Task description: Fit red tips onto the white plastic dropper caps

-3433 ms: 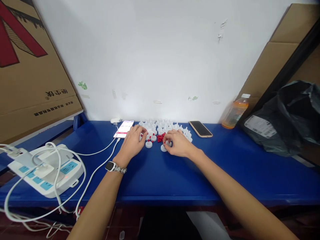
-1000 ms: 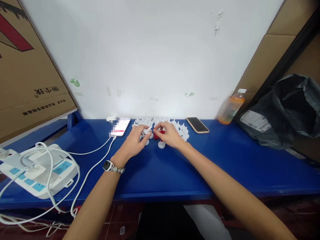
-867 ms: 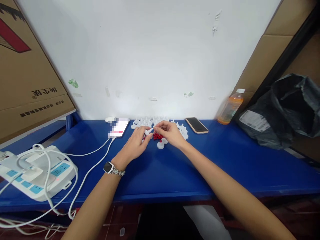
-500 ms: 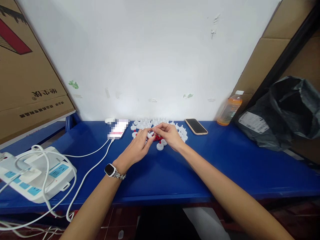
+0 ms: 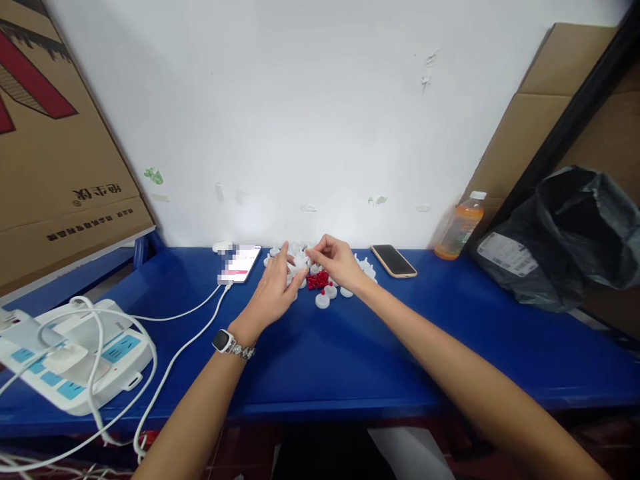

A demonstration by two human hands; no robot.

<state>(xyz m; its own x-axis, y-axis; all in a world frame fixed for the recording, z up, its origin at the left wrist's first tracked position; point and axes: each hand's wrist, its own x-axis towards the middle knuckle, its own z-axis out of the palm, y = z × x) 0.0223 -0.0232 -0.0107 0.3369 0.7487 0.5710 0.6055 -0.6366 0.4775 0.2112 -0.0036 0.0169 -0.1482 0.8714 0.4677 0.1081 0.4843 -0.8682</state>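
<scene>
White plastic caps with pointed nozzles (image 5: 367, 268) lie in a cluster by the wall, with small red tips (image 5: 318, 281) heaped at its near side. My left hand (image 5: 275, 285) is over the left part of the cluster, its thumb and fingers apart, with white pieces showing in the gap. Opposite it, my right hand (image 5: 340, 263) is closed in a pinch above the white pieces. What lies between its fingertips is too small to make out. A white cap with a red tip (image 5: 323, 301) stands at the near edge of the cluster.
A charging phone (image 5: 243, 263) lies left of the cluster, a dark-screened phone (image 5: 394, 261) right. On the left a power strip (image 5: 75, 360) trails white cables. An orange drink bottle (image 5: 459, 227) and a black plastic bag (image 5: 545, 247) stand right, a cardboard box (image 5: 65, 160) far left.
My hands have come apart from their meeting over a small white piece. The left fingers have spread, and the red heap shows more fully. The view has shifted slightly.
</scene>
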